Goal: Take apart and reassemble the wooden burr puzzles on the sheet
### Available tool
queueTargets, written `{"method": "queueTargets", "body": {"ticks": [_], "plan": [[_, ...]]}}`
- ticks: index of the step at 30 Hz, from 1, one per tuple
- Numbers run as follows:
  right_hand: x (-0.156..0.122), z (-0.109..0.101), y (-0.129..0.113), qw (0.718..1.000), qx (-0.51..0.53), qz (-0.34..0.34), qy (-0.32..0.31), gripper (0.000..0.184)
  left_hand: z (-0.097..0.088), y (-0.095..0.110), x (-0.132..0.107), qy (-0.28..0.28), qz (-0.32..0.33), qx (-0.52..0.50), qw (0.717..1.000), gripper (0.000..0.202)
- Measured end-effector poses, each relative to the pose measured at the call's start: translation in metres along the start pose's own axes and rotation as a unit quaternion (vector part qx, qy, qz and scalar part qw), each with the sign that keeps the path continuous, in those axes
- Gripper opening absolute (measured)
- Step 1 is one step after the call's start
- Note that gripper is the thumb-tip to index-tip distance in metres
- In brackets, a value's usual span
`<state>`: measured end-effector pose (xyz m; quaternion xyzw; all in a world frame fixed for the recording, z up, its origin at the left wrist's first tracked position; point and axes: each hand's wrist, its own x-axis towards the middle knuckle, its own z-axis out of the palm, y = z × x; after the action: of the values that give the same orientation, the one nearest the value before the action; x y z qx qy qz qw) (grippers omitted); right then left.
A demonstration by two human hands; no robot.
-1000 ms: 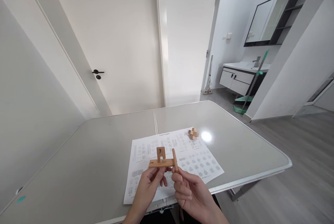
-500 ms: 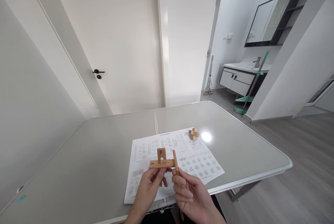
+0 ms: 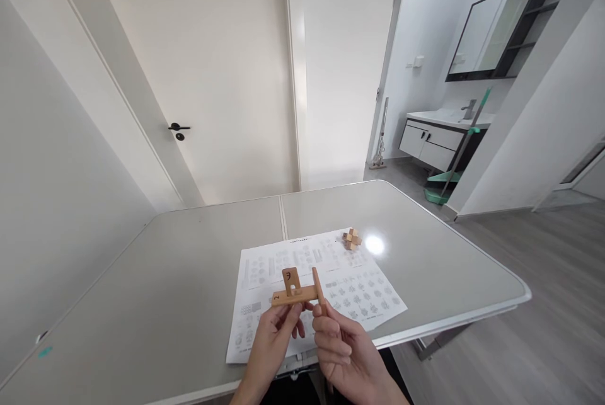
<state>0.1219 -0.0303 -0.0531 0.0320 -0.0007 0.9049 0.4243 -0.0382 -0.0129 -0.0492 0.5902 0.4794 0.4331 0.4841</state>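
My left hand (image 3: 273, 342) pinches a flat wooden puzzle piece (image 3: 280, 298) marked "2" from below. Standing up through that piece is another wooden puzzle piece (image 3: 291, 278), marked with a numeral like 3 and showing a hole low down. My right hand (image 3: 343, 348) is closed on a third wooden puzzle piece (image 3: 317, 282), seen edge-on and slightly tilted, which meets the right end of the piece marked "2". The three pieces form one joined group above the sheet. Fingers hide the lower part of the right piece.
Under the hands lies a white instruction sheet (image 3: 255, 266) printed with small diagrams. An assembled wooden burr puzzle (image 3: 351, 239) rests at its top right corner. The grey table (image 3: 189, 279) reaches toward a white door (image 3: 227, 77). A green broom and dustpan (image 3: 437, 196) stand beyond, right.
The joined pieces have tilted slightly, the numbered upright leaning a little more to the left. Both hands keep their hold. The camera view has shifted slightly.
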Motion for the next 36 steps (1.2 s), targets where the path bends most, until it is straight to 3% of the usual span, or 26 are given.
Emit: {"method": "queueTargets", "body": {"ticks": [11, 16, 23, 30, 36], "plan": [[-0.011, -0.012, 0.001, 0.993, 0.076, -0.046, -0.074, 0.009, 0.009, 0.021, -0.006, 0.047, 0.034, 0.156, 0.986, 0.040], [-0.014, -0.020, 0.000, 0.994, 0.055, -0.058, -0.078, 0.009, 0.013, 0.025, -0.008, 0.056, 0.047, 0.204, 0.976, 0.032], [-0.011, -0.018, 0.005, 0.994, -0.051, -0.020, -0.097, 0.018, 0.016, 0.035, -0.009, -0.005, 0.053, 0.217, 0.975, 0.034], [-0.009, -0.007, 0.012, 0.992, -0.059, 0.025, -0.111, 0.023, 0.016, 0.032, -0.011, -0.087, 0.072, 0.193, 0.975, 0.027], [-0.010, -0.003, 0.013, 0.993, -0.058, 0.022, -0.105, 0.023, 0.022, 0.023, -0.015, -0.056, 0.051, 0.151, 0.986, 0.026]]}}
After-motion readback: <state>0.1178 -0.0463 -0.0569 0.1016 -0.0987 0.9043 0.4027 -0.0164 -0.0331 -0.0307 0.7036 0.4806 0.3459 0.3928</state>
